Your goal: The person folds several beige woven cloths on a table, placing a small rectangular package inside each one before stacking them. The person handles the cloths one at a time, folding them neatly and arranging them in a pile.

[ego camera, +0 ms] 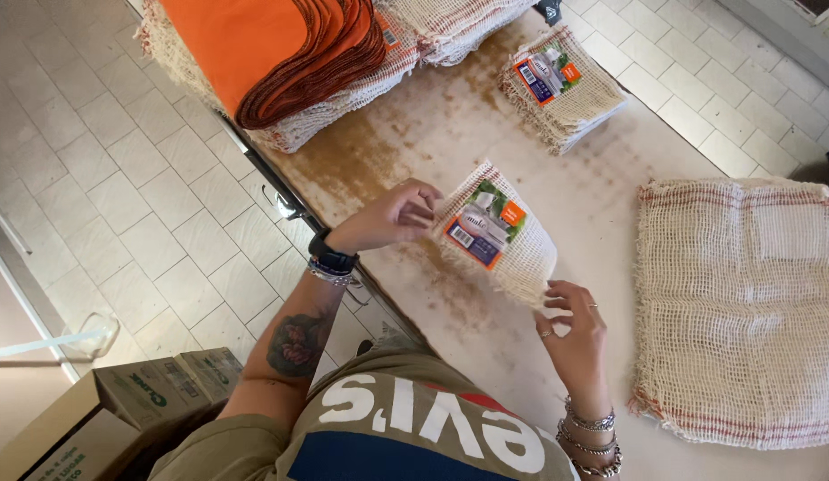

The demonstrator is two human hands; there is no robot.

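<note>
I hold a folded beige mesh cloth with a printed paper label (499, 233) just above the stained table (414, 134). My left hand (389, 216) pinches its left edge beside the label. My right hand (575, 328) grips its lower right corner with the fingertips. A stack of the same labelled folded cloths (564, 87) lies farther back on the table. A pile of unfolded beige mesh cloths with red stripes (739, 307) lies flat to the right of my right hand.
A stack of orange cloths (281, 44) rests on more mesh cloths (343, 105) at the table's far left. More mesh cloths (454, 27) lie behind. Cardboard boxes (120, 414) stand on the tiled floor at lower left.
</note>
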